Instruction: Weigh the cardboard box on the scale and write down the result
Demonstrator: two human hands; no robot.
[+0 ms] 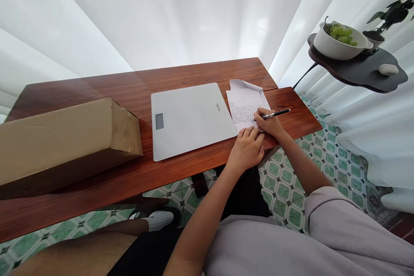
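Writing step, I judge: my right hand (270, 124) grips the pen (276, 114), tip on the paper (246, 105) at the table (97, 189) edge. Left hand (247, 148) lies loose, pinning the sheet. Next needs steady strokes.

The cardboard box (64, 142) runs off the frame at nine o'clock; the paper's (246, 105) writing is too small to read.

One cardboard box (64, 138), one scale (190, 118), one sheet of paper (246, 103), one pen (276, 114), one bowl (339, 45), two hands: left (246, 148), right (270, 124).
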